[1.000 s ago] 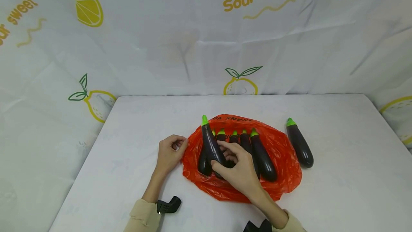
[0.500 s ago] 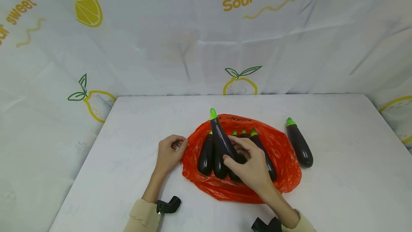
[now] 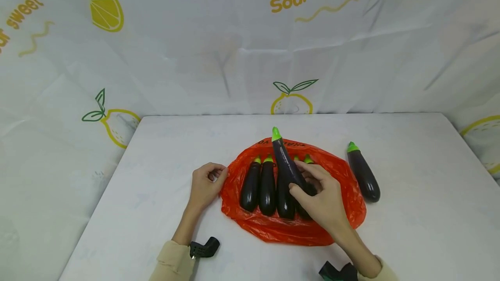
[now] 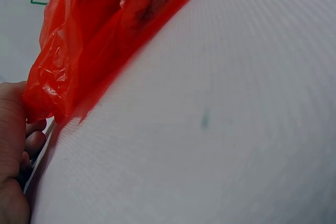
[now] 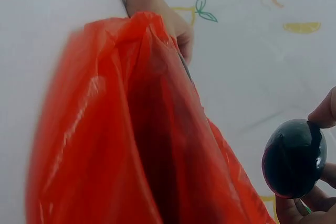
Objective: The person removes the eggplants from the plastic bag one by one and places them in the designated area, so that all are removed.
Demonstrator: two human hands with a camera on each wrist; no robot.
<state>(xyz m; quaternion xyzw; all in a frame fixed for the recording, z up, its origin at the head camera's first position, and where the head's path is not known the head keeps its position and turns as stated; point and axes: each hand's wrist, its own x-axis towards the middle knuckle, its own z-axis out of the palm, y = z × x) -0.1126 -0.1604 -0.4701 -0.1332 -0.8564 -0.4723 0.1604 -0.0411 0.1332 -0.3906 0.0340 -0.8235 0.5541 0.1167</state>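
My right hand (image 3: pixel 324 198) grips an eggplant (image 3: pixel 287 164) by its thick lower part, thumb on one side and fingers on the other. Its green stem points away from me, raised over several eggplants (image 3: pixel 250 190) that lie side by side in a red plastic bag (image 3: pixel 269 234). In the right wrist view only the round dark end of the held eggplant (image 5: pixel 294 158) shows. My left hand (image 3: pixel 208 185) pinches the bag's left edge; the left wrist view shows the red plastic (image 4: pixel 58 72) between thumb and fingers. The right hand partly covers the right-hand eggplants.
Another eggplant (image 3: pixel 364 174) lies on the white table (image 3: pixel 422 211), just right of the bag. Behind the table hangs a white cloth (image 3: pixel 187 77) with lemon prints. Dark wrist-worn devices (image 3: pixel 205 247) sit near both sleeves.
My right hand has carried the eggplant rightward across the bag, from over its left side to right of the middle, uncovering the eggplants on the left. The left hand stays put.
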